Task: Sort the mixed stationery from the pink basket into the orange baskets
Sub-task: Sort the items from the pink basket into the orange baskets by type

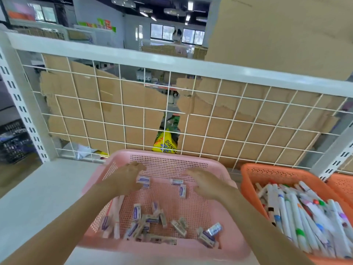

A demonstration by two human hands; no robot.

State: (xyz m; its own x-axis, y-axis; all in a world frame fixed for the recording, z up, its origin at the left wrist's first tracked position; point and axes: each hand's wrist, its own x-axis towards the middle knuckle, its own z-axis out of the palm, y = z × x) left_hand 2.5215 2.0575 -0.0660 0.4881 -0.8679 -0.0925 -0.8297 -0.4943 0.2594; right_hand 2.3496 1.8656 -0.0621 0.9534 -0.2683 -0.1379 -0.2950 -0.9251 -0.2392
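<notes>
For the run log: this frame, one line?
left hand: open | right hand: open | pink basket: erasers | orange basket: markers

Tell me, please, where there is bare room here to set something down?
The white shelf left of the pink basket is bare, up to the wire grid. The basket's middle floor is open too. Crowded: its near edge, heaped with erasers, and the orange basket, full of markers.

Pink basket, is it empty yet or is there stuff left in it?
Not empty. Small white-and-purple packets lie scattered on the floor of the pink basket, with a few long sticks along its left wall.
</notes>
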